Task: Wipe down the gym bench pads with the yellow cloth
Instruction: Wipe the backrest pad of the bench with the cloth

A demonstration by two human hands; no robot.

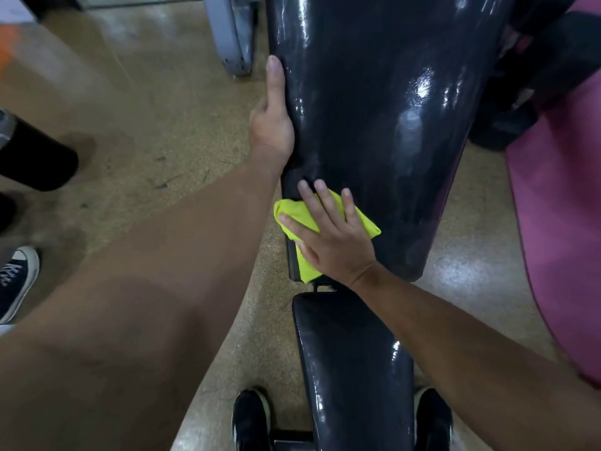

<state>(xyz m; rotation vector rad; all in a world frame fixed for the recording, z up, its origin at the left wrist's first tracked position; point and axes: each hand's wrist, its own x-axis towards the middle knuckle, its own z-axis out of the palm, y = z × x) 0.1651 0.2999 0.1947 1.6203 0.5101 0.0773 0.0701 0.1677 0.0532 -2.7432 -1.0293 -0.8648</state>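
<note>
A glossy black back pad (383, 102) of the gym bench rises ahead of me, and its black seat pad (354, 369) lies below it, nearer to me. My right hand (331, 236) presses the folded yellow cloth (304, 239) flat against the lower left corner of the back pad, fingers spread over it. My left hand (271, 118) grips the left edge of the back pad higher up, thumb lying along the edge and fingers hidden behind the pad.
My two black shoes (252, 418) stand on the speckled floor either side of the seat pad. Another person's dark sneaker (16, 281) is at the left edge. A pink mat (559, 206) lies to the right. A grey machine frame (231, 34) stands beyond the bench.
</note>
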